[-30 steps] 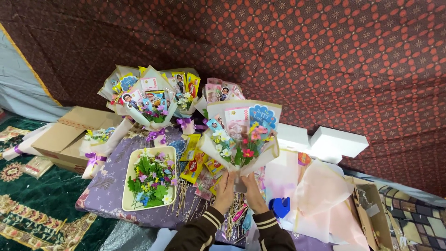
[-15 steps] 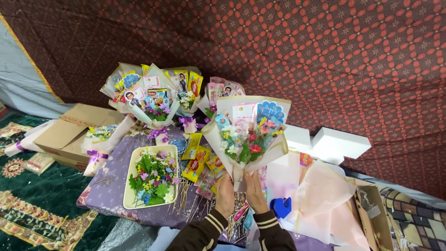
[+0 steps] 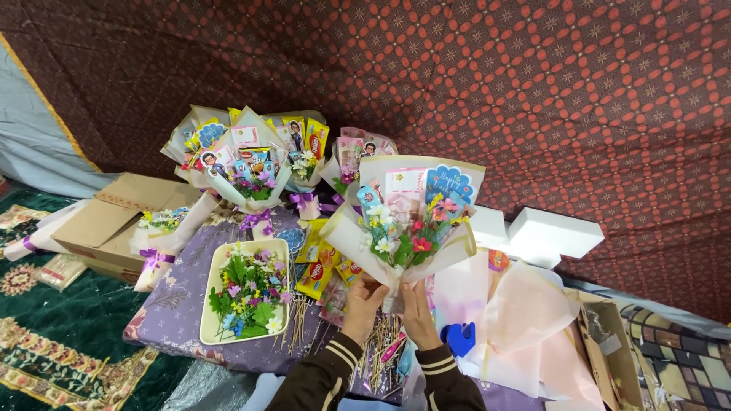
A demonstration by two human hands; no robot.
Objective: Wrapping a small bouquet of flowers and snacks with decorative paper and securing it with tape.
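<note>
I've got the bouquet (image 3: 403, 228) upright over the purple table (image 3: 175, 320), left hand (image 3: 364, 301) & right hand (image 3: 417, 308) both wrapped round its stem base. Step: wrapping/inspecting. Next, I reckon: steady grip, tie off w/ ribbon.

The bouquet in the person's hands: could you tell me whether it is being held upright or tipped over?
Upright, leaning slightly. Both the left hand and the right hand grip the bouquet at its narrow base, with the flowers and the open wrap pointing upward.
</note>
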